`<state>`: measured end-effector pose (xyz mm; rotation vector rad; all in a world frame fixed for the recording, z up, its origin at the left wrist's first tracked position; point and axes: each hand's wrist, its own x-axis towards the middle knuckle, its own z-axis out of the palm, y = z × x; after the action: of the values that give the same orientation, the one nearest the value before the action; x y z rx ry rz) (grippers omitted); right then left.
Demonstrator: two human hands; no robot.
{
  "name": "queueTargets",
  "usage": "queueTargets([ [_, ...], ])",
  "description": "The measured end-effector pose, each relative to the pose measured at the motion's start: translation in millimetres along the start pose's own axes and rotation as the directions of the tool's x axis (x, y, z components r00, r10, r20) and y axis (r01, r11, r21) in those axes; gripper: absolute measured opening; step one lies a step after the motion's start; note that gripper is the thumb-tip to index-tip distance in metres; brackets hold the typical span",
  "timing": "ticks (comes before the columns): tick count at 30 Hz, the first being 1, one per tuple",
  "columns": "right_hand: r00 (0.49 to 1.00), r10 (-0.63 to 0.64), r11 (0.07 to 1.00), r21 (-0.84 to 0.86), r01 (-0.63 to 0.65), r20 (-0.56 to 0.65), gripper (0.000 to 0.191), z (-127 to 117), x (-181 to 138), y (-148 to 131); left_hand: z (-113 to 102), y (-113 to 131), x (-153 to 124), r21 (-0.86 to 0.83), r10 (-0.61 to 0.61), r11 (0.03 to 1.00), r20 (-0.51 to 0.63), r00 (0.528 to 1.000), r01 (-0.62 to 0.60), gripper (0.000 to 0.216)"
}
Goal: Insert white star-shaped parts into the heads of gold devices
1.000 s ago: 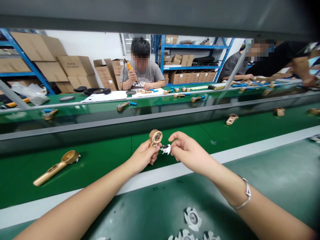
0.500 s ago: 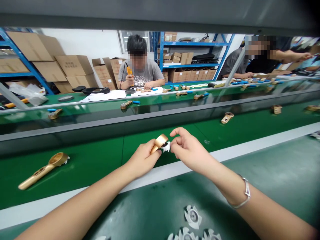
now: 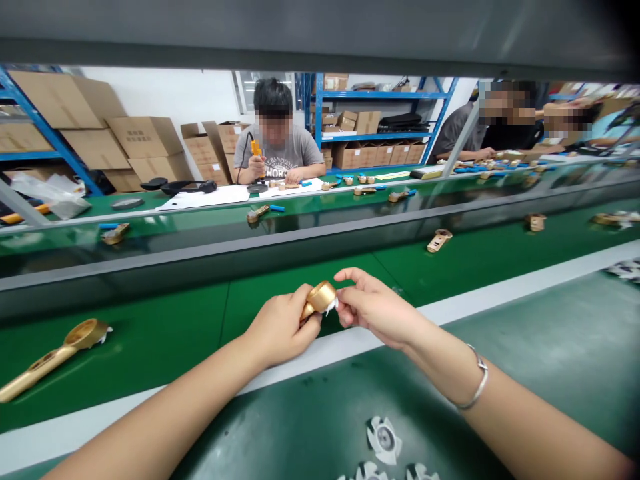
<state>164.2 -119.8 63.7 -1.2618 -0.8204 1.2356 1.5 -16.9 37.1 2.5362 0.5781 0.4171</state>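
Observation:
My left hand [image 3: 285, 327] is closed around the handle of a gold handheld-fan housing [image 3: 321, 295], its round head tilted to the right. A white fan wheel [image 3: 332, 305] shows its blades under the head's rim. At that rim is my right hand [image 3: 367, 303], its thumb and curled fingers on the wheel's edge and its index finger raised apart. Exactly how the fingertips grip is partly hidden. Another gold housing [image 3: 55, 357], with white blades under its ring, lies on the green belt [image 3: 165, 340] to the left.
Loose white fan wheels [image 3: 384, 440] lie on the near green table [image 3: 500, 413]. More gold housings [image 3: 439, 241] sit on the belt to the right. Beyond a metal divider [image 3: 280, 235], a co-worker [image 3: 280, 157] holds an orange tool [image 3: 257, 152]. A grey beam [image 3: 320, 40] crosses overhead.
My right fingers have come in against the white wheel, and the gold head has turned so less of the wheel shows. The belt's housings have shifted left in view.

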Motion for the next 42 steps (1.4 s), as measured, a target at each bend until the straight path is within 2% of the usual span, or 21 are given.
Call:
queueTargets([
  [2,0.998,0.058,0.998,-0.005,-0.058,0.034,0.034,-1,2,1,-1,0,0,-0.059,0.003,0.998,0.019,1.0,-0.002,0.018],
  [4,0.997,0.074,0.993,-0.092,-0.071,0.023,0.026,-6,7,3,-1,-3,1,-0.129,0.015,0.992,0.042,0.999,-0.009,0.02],
  [6,0.998,0.048,0.976,-0.213,-0.055,-0.039,0.018,-18,17,5,-2,-6,3,-0.159,0.023,0.987,0.062,0.998,-0.013,0.019],
  [8,0.987,-0.027,0.925,-0.377,-0.036,-0.16,0.014,-40,28,8,-3,-10,5,-0.123,-0.006,0.992,0.068,0.998,0.014,0.022],
  [10,0.938,-0.16,0.825,-0.563,-0.044,-0.307,0.01,-69,38,11,-3,-14,7,-0.024,-0.086,0.996,0.045,0.995,0.087,0.027],
  [13,0.812,-0.368,0.623,-0.768,-0.145,-0.453,0.013,-116,45,17,-2,-21,9,0.212,-0.186,0.957,-0.07,0.98,0.197,0.028],
  [16,0.716,-0.484,0.46,-0.842,-0.281,-0.503,0.021,-155,45,24,1,-30,10,0.435,-0.167,0.871,-0.175,0.97,0.229,0.027],
  [18,0.686,-0.522,0.381,-0.858,-0.345,-0.507,0.028,-174,45,29,5,-36,10,0.508,-0.165,0.826,-0.194,0.967,0.243,0.028],
  [21,0.694,-0.547,0.277,-0.883,-0.378,-0.468,0.034,-192,47,33,10,-41,10,0.552,-0.141,0.791,-0.255,0.957,0.264,0.046],
  [23,0.731,-0.538,0.215,-0.907,-0.363,-0.42,0.032,-198,49,33,14,-42,10,0.576,-0.062,0.785,-0.293,0.954,0.228,0.056],
  [25,0.768,-0.52,0.168,-0.926,-0.339,-0.375,0.028,-201,51,34,16,-43,10,0.592,0.032,0.792,-0.286,0.958,0.15,0.057],
  [27,0.786,-0.513,0.143,-0.937,-0.318,-0.345,0.024,-201,53,34,18,-45,10,0.588,0.119,0.807,-0.252,0.96,0.055,0.055],
  [30,0.781,-0.532,0.152,-0.944,-0.292,-0.327,0.016,-196,53,32,18,-46,10,0.538,0.214,0.84,-0.221,0.952,-0.064,0.053],
  [33,0.767,-0.571,0.194,-0.956,-0.22,-0.292,0.007,-178,52,25,18,-42,7,0.388,0.246,0.91,-0.219,0.944,-0.147,0.048],
  [35,0.766,-0.602,0.215,-0.969,-0.119,-0.227,0.011,-155,51,19,18,-34,5,0.186,0.156,0.976,-0.218,0.963,-0.116,0.045],
  [37,0.77,-0.625,0.222,-0.975,0.02,-0.127,0.021,-120,47,12,18,-26,6,-0.132,-0.057,0.991,-0.193,0.98,0.032,0.048],
  [38,0.774,-0.63,0.221,-0.97,0.097,-0.066,0.024,-100,44,9,17,-22,7,-0.33,-0.195,0.934,-0.143,0.97,0.139,0.051],
  [39,0.775,-0.632,0.219,-0.961,0.169,-0.008,0.024,-78,39,6,16,-18,9,-0.53,-0.319,0.812,-0.052,0.946,0.245,0.055],
  [40,0.775,-0.629,0.213,-0.947,0.242,0.056,0.024,-57,33,4,14,-15,11,-0.698,-0.398,0.633,0.076,0.914,0.334,0.059],
  [42,0.774,-0.606,0.197,-0.909,0.368,0.182,0.023,-18,17,1,11,-12,13,-0.862,-0.382,0.24,0.338,0.86,0.446,0.059],
])
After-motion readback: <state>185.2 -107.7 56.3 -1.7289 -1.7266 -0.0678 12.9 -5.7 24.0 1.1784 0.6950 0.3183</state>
